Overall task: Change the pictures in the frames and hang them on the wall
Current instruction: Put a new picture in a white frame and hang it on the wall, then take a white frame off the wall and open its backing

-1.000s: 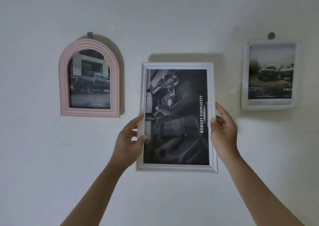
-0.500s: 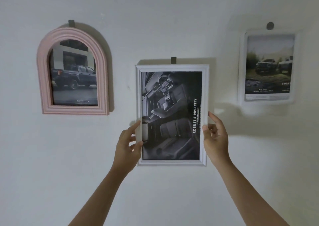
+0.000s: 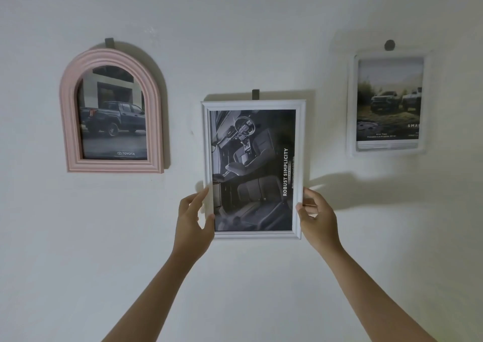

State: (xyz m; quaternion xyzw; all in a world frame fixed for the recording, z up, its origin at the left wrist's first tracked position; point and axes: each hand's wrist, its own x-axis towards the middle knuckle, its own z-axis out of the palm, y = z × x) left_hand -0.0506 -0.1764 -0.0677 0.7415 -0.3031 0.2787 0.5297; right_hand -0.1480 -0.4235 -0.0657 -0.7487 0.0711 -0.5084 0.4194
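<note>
A white rectangular frame (image 3: 253,105) with a dark car-interior picture, turned sideways, is held flat against the white wall. Its top edge sits just under a grey wall hook (image 3: 255,94). My left hand (image 3: 193,221) grips the frame's lower left edge, thumb on the front. My right hand (image 3: 317,217) grips the lower right edge. A pink arched frame (image 3: 70,122) with a pickup-truck picture hangs at the left on its own hook (image 3: 109,43). At the right hangs a white frame (image 3: 351,106) with an off-road trucks picture, under a round hook (image 3: 389,45).
The wall (image 3: 235,28) is plain white all around the three frames, with bare room below and above them. My forearms reach up from the bottom edge of the view.
The white frame has dropped below the middle hook, which is now exposed above its top edge. Both hands have kept their grip on the frame's lower sides.
</note>
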